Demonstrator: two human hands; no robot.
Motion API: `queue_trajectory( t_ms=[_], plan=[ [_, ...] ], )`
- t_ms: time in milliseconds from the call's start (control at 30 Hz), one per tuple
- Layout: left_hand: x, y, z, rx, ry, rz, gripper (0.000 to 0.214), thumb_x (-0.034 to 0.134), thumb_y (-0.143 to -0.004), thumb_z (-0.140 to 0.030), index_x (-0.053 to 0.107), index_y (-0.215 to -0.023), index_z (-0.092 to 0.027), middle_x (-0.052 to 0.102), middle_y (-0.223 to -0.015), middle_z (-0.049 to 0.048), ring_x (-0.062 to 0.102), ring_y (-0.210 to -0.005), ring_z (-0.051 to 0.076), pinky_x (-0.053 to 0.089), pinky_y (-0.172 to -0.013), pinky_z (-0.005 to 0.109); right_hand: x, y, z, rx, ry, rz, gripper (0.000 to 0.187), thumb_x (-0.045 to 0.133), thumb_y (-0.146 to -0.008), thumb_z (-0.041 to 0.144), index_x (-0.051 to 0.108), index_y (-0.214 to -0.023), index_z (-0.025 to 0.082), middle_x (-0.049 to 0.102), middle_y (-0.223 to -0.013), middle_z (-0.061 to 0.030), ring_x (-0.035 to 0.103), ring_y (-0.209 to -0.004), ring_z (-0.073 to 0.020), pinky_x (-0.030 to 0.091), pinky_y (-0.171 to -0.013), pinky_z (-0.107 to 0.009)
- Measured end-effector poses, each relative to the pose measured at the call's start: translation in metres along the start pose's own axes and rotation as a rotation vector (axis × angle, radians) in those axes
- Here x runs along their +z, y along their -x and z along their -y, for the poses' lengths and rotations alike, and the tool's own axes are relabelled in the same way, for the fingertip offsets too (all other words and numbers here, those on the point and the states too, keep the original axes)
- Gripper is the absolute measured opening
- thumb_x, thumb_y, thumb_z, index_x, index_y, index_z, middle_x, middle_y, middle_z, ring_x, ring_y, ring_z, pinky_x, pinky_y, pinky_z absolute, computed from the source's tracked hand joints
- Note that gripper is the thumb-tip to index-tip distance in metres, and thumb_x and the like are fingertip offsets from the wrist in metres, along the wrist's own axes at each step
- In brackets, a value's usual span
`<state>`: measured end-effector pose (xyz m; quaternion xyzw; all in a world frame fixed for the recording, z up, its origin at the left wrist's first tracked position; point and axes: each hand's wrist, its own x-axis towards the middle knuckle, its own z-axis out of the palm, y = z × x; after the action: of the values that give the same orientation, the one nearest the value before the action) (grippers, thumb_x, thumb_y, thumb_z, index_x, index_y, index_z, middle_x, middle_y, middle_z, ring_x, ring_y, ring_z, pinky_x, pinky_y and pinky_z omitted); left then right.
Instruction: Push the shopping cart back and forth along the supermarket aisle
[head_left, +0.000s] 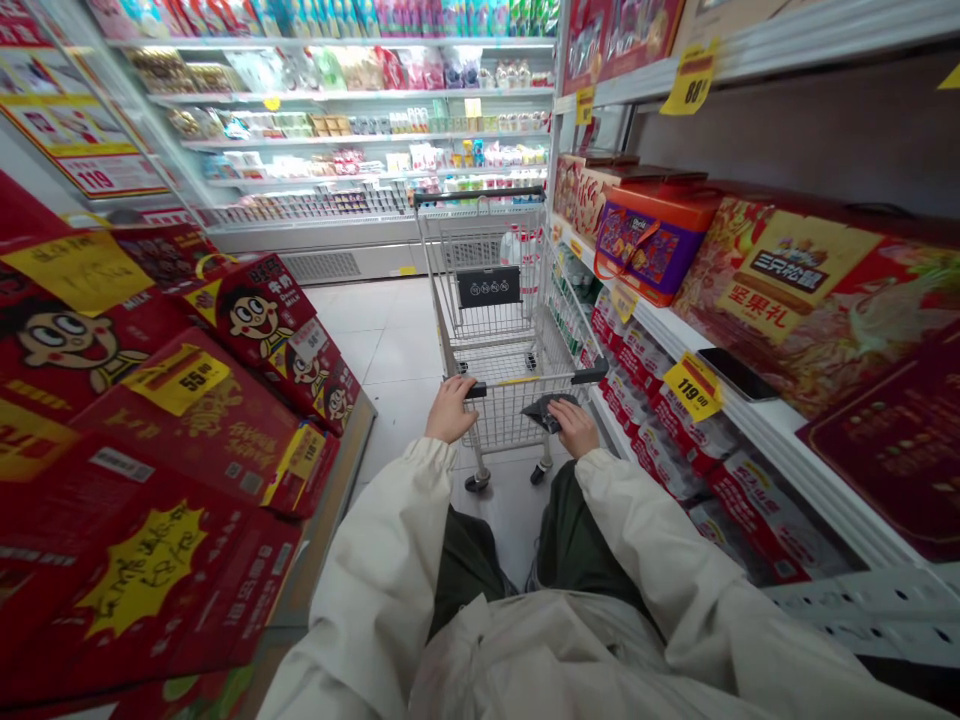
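Gripping the left end of the cart's dark handle bar (592,376), the left hand (450,408) curls closed around it; the right hand (574,427) lies near the bar's right end atop a dark flat object (541,410), its grip impossible to tell. Beyond stretches the wire-mesh basket (495,330), between glossy red cartons (247,310) and boxed gift packs (787,290).

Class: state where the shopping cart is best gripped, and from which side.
Probably the handle bar across the near end of the shopping cart, approached from behind: it runs level and crosswise, and the left hand wraps it.
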<state>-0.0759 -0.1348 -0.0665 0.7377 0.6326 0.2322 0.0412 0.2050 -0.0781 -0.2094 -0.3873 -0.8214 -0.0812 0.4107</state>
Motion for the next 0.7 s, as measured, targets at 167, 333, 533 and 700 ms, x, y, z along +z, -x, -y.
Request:
queue_trajectory(
  t_ms=[167, 333, 533, 700],
  plan=[
    [0.008, 0.0, -0.011, -0.007, 0.021, -0.019, 0.061, 0.059, -0.067, -0.02, 0.054, -0.128, -0.017, 0.058, -0.13, 0.01, 0.037, -0.137, 0.03, 0.029, -0.119, 0.045, 0.007, -0.017, 0.012, -0.042, -0.01, -0.057, 0.054, 0.038, -0.077, 0.0, 0.069, -0.117, 0.018, 0.068, -0.124, -0.0076, 0.057, -0.125, -0.0191, 0.045, -0.109, -0.042],
    [0.013, -0.004, -0.02, -0.015, 0.019, -0.008, 0.062, 0.059, -0.068, -0.02, 0.054, -0.129, -0.017, 0.057, -0.131, 0.0099, 0.038, -0.136, 0.03, 0.028, -0.119, 0.047, 0.026, -0.004, 0.01, 0.036, 0.009, 0.053, 0.056, 0.04, -0.073, -0.004, 0.072, -0.112, 0.019, 0.072, -0.116, -0.0064, 0.062, -0.116, -0.0199, 0.052, -0.1, -0.037],
    [0.015, -0.007, -0.02, 0.041, 0.075, 0.017, 0.064, 0.059, -0.067, -0.017, 0.052, -0.13, -0.014, 0.055, -0.135, 0.0116, 0.037, -0.138, 0.03, 0.028, -0.119, 0.048, 0.02, 0.0, 0.012, 0.041, 0.048, 0.034, 0.057, 0.043, -0.07, -0.004, 0.07, -0.116, 0.017, 0.07, -0.119, -0.0076, 0.06, -0.116, -0.0217, 0.049, -0.101, -0.036],
    [0.018, 0.004, -0.004, 0.076, 0.154, -0.12, 0.066, 0.053, -0.066, -0.007, 0.049, -0.132, -0.012, 0.046, -0.146, 0.0123, 0.032, -0.143, 0.027, 0.028, -0.121, 0.045, 0.018, -0.01, 0.014, 0.043, 0.072, -0.02, 0.055, 0.045, -0.072, -0.001, 0.07, -0.117, 0.018, 0.069, -0.121, -0.0076, 0.058, -0.118, -0.0226, 0.045, -0.106, -0.038]
  ],
)
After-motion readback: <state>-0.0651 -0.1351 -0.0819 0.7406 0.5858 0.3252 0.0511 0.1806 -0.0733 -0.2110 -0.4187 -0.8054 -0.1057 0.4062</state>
